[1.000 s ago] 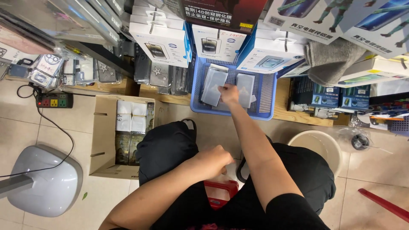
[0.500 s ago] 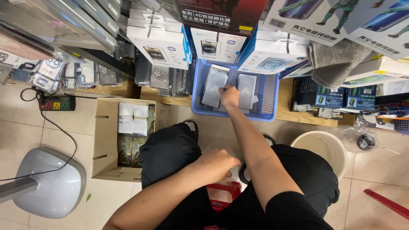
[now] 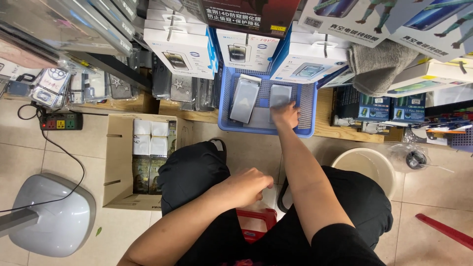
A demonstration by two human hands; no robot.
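A blue plastic basket [image 3: 309, 116] stands on a low wooden shelf in front of me. Two flat grey packs lie in it: one at the left [image 3: 245, 100], one at the right [image 3: 280, 94]. My right hand [image 3: 285, 115] reaches into the basket, and its curled fingers close on the near end of the right pack. My left hand [image 3: 245, 187] hovers between my knees in a loose fist with nothing in it. I sit on a red stool [image 3: 256, 220] in black trousers.
An open cardboard box [image 3: 119, 162] with small white and dark boxes stands at my left. Beyond it lie a power strip [image 3: 60, 121] and a grey fan base [image 3: 51, 216]. A cream bucket [image 3: 364, 165] stands at my right. White boxed goods [image 3: 182, 47] hang above the basket.
My right hand has slid a little to the right inside the basket, onto the right pack. My left hand has stayed between my knees.
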